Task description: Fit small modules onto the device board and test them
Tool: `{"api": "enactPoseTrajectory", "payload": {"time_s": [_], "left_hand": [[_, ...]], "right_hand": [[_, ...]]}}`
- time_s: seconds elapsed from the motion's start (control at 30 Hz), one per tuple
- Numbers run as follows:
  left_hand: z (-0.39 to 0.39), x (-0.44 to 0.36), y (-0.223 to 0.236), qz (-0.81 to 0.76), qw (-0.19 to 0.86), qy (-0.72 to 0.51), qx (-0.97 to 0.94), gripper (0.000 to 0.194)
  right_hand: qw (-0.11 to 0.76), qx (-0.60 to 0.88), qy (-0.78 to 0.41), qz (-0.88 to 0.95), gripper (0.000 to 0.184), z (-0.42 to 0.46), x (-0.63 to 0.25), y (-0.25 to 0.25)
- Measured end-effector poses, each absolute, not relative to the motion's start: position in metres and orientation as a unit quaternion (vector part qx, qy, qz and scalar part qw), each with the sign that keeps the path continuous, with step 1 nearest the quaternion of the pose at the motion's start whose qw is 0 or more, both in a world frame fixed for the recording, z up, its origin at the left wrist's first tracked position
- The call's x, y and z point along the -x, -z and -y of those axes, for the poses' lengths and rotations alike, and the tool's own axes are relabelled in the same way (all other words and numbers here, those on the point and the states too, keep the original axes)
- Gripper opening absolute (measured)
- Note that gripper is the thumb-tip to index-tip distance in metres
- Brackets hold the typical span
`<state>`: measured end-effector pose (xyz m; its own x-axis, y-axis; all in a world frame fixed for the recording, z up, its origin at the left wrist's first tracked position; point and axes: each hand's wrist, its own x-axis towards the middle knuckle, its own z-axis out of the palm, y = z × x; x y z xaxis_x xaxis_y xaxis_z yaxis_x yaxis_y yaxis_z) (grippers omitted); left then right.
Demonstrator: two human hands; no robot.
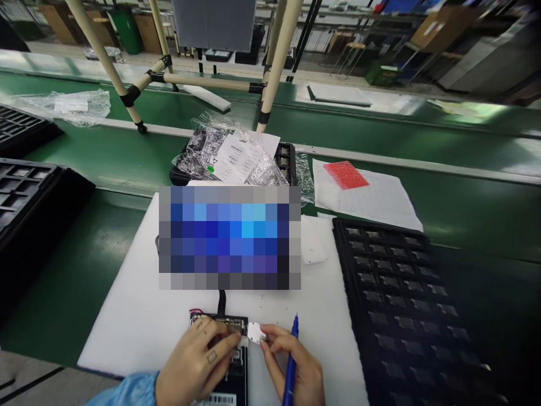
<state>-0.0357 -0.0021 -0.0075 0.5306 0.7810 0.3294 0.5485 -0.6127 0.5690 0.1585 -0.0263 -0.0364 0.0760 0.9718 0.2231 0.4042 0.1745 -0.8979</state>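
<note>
My right hand (293,358) pinches a small white piece with cut corners (255,332) between thumb and fingertips. A blue pen (291,361) also sits between its fingers, tip pointing up and away. My left hand (203,355) lies over a black electronic board assembly (240,379) with a barcode label at its near end. Its thumb and fingertips are closed near the white piece; what they hold, if anything, I cannot make out. A black flat cable (222,303) runs from the board toward a pixelated blue area. Red wires (196,310) show at the board's far left corner.
A white foam sheet (122,316) lies beneath the work. On the right is a black tray of small parts (393,282); more black trays (34,197) stand left. Behind are bubble wrap (203,152), papers (380,197), a red sheet (346,175) and a beige pipe frame (211,83).
</note>
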Motion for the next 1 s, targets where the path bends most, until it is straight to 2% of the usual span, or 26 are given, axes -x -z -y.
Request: {"api": "enactPoseTrajectory", "payload": {"time_s": [0.23,0.77,1.0], "left_hand": [[0.002,0.037,0.006,-0.383,0.201,-0.298,-0.851,0.024],[0.000,0.032,0.004,-0.394,0.115,-0.240,-0.880,0.033],[0.000,0.037,0.008,-0.378,0.133,-0.232,-0.886,0.037]], "right_hand": [[0.455,0.546,-0.312,0.630,0.021,0.023,-0.162,0.037],[0.459,0.524,-0.291,0.656,0.020,0.019,-0.162,0.035],[0.509,0.588,-0.178,0.602,0.018,0.028,-0.153,0.039]]}}
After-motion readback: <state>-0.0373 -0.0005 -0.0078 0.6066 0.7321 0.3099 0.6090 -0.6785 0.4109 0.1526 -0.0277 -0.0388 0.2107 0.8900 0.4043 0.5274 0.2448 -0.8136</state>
